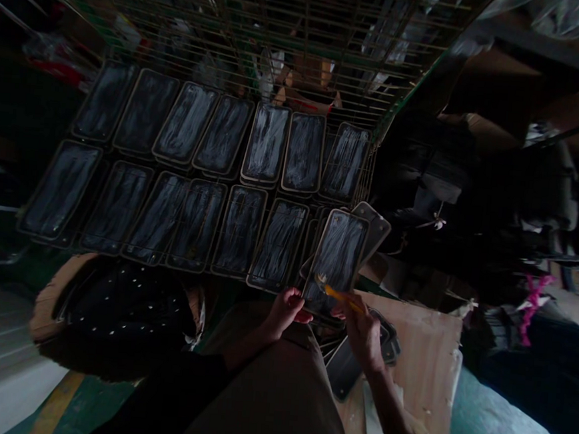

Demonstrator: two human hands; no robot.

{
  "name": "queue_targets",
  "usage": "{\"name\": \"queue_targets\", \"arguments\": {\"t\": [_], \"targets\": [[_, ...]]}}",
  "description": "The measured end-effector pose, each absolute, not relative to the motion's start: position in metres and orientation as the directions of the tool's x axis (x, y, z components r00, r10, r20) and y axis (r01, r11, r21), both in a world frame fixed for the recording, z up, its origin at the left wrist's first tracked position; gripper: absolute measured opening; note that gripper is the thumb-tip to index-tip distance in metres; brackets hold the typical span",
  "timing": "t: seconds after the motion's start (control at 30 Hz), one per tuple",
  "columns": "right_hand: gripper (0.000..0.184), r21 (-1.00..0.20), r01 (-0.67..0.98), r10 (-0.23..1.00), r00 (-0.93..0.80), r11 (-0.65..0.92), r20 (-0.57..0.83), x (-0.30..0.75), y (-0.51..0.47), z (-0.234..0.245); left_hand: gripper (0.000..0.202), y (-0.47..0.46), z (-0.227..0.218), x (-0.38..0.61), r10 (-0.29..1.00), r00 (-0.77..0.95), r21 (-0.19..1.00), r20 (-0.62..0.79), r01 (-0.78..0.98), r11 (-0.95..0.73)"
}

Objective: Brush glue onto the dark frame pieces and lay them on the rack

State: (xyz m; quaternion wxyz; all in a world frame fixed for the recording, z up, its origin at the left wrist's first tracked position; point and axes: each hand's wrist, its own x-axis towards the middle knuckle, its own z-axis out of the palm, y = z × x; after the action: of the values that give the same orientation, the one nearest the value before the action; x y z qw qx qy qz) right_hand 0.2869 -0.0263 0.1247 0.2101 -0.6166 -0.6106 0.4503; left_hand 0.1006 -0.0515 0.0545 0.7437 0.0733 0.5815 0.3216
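Observation:
My left hand (287,310) is closed on the lower edge of a dark rectangular tray (337,255) streaked with white, holding it tilted above my lap. My right hand (361,329) grips a small brush with a yellow handle (342,293), and its bristles touch the tray's lower part. More trays (358,363) lie stacked under my right hand on a board.
Two rows of several similar white-streaked trays (196,223) lie on a wire rack (302,51) in front of me. A round basket (52,299) with dark contents sits at left. A pale board (423,361) lies at right. Dark clutter fills the right side.

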Motion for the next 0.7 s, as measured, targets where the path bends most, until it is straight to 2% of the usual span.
{"name": "queue_targets", "arguments": {"t": [0.1, 0.2, 0.37, 0.43, 0.5, 0.57, 0.7], "targets": [[0.029, -0.822, 0.503, 0.909, -0.15, -0.268, -0.388, 0.291, -0.052, 0.13, 0.04, -0.052, 0.054, 0.101, 0.565, 0.105, 0.486, -0.818, -0.399, 0.778], [0.031, -0.819, 0.505, 0.923, -0.103, -0.273, -0.371, 0.305, -0.044, 0.132, 0.042, -0.053, 0.051, 0.102, 0.576, 0.103, 0.5, -0.811, -0.39, 0.773], [0.036, -0.799, 0.588, 0.992, 0.087, -0.122, -0.088, 0.325, 0.026, 0.121, 0.043, -0.054, 0.048, 0.103, 0.596, 0.099, 0.527, -0.797, -0.368, 0.766], [0.037, -0.786, 0.616, 0.992, 0.125, -0.059, 0.023, 0.326, 0.05, 0.118, 0.04, -0.054, 0.048, 0.104, 0.598, 0.096, 0.534, -0.796, -0.354, 0.768], [0.037, -0.777, 0.629, 0.989, 0.127, -0.021, 0.076, 0.325, 0.061, 0.116, 0.037, -0.055, 0.046, 0.105, 0.6, 0.097, 0.537, -0.794, -0.352, 0.767], [0.037, -0.77, 0.638, 0.991, 0.119, -0.036, 0.053, 0.322, 0.056, 0.116, 0.036, -0.055, 0.044, 0.107, 0.589, 0.095, 0.523, -0.802, -0.363, 0.771], [0.036, -0.721, 0.675, 0.988, 0.105, -0.153, -0.112, 0.32, 0.013, 0.121, 0.039, -0.054, 0.044, 0.109, 0.551, 0.095, 0.476, -0.829, -0.396, 0.785]]}}
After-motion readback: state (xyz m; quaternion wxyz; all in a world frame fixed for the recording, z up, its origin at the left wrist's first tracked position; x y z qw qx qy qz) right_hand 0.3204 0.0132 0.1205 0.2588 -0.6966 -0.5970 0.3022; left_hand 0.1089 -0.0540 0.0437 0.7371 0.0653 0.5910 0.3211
